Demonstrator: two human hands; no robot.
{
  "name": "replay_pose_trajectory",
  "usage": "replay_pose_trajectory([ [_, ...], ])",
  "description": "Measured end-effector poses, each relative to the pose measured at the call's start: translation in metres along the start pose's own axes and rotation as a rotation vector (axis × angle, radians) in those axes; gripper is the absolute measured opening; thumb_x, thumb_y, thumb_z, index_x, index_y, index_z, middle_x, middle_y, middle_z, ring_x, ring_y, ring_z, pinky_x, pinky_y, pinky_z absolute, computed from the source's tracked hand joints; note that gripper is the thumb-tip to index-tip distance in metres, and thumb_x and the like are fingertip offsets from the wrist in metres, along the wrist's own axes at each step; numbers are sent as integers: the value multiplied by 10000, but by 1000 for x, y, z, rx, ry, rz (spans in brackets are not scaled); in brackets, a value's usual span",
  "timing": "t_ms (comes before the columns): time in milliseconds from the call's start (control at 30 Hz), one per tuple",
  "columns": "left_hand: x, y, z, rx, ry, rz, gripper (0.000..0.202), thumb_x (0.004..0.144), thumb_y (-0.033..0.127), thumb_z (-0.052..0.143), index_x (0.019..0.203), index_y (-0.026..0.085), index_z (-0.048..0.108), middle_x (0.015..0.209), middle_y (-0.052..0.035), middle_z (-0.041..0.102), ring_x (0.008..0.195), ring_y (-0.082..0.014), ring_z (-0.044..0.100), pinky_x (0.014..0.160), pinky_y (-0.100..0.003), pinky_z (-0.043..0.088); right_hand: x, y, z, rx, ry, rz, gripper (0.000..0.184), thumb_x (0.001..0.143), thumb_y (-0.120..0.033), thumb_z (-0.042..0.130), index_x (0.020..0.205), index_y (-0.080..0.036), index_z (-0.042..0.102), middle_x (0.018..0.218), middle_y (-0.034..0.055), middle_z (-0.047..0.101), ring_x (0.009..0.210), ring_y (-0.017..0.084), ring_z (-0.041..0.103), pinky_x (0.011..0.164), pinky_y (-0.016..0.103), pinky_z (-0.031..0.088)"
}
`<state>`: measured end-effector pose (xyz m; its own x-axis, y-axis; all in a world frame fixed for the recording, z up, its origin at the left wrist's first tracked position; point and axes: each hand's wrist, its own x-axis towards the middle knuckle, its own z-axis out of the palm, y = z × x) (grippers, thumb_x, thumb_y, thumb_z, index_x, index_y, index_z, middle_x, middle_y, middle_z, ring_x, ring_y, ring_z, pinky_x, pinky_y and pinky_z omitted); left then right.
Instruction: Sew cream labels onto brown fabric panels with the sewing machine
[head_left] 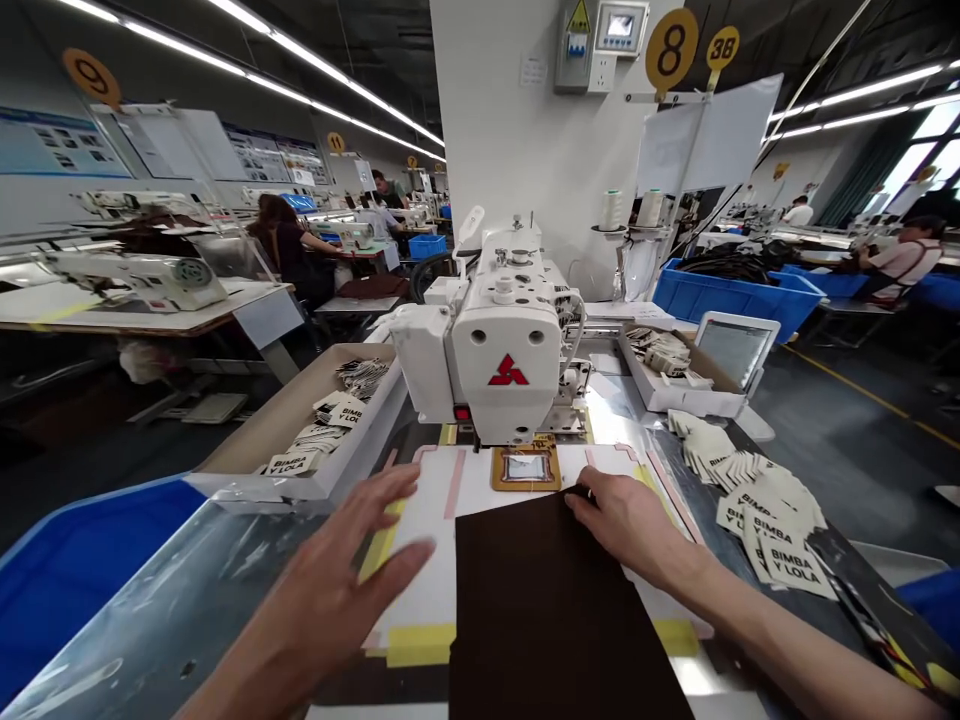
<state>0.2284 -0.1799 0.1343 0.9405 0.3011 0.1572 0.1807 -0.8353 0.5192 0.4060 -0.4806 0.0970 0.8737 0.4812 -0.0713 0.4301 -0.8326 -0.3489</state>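
Left hand (352,570): open, fingers spread, over the white template (420,520).
Right hand (622,525): fingertips on the far edge of the dark panel (555,610); pinching or resting, cannot tell.
Panel: flat on the template, just near the sewing machine head (502,360).
Stitching: none visible on it.
Labels: printed labels (765,530) lie loose to the right; more fill the tray (300,425) on the left.

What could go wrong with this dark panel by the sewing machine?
The right hand is close to the head of the sewing machine, so fingers might get caught if it runs. The dark brown panel seems only hand-held on the white template, so it could shift out of line.
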Motion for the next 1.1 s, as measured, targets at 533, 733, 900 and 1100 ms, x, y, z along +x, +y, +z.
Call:
replay_pose_trajectory([
  [533, 64, 38, 41, 152, -567, 98, 244, 1033, 413, 460, 877, 230, 506, 955, -30, 639, 864, -225, 598, 736, -340, 364, -5, 9, 10, 42, 28, -25, 289, 1059, -331, 488, 792, -253, 413, 688, 13, 607, 605, 216, 576, 562, 310, 269],
  [733, 77, 30, 35, 119, -578, 32, 216, 1029, 422, 453, 906, 245, 457, 831, 9, 627, 738, -197, 551, 646, -309, 319, -6, 13, 16, 40, 52, -58, 259, 1047, -328, 504, 803, -249, 464, 732, 23, 636, 642, 225, 605, 569, 317, 267],
  [900, 77, 29, 35, 90, -576, 37, 129, 1034, 378, 418, 1031, 268, 487, 810, 26, 606, 740, -200, 555, 668, -304, 341, -7, 15, 19, 40, 38, -76, 233, 1058, -333, 494, 841, -250, 506, 798, 29, 685, 683, 238, 642, 581, 320, 288],
  [1100, 78, 4, 48, 89, -532, 87, 261, 1021, 402, 405, 1197, 284, 556, 935, -5, 667, 845, -217, 667, 760, -314, 434, -6, 8, 12, -23, 17, -91, 196, 1073, -299, 481, 918, -226, 575, 875, 67, 724, 775, 268, 718, 639, 336, 371],
])
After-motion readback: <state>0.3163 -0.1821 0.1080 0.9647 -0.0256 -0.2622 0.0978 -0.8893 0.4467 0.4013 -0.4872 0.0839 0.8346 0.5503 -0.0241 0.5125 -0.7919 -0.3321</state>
